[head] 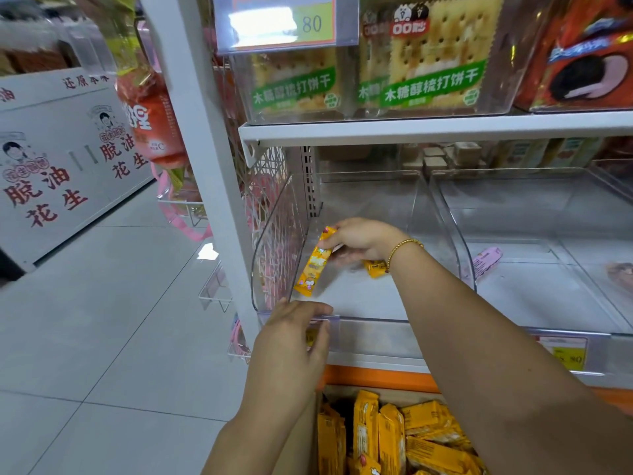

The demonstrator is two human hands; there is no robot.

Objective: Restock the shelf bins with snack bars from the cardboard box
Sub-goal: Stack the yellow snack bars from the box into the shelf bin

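Boxed yellow bars; tag ("80")

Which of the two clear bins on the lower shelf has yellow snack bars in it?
The left bin, beside the white upright: the right hand holds a yellow snack bar inside it. The right bin has none.

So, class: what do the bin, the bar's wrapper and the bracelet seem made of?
The bin looks like clear glossy plastic, perhaps acrylic: you can see through its walls. The bar has a shiny printed film wrapper, probably plastic. The bracelet is a string of gold-coloured beads, seemingly metal.
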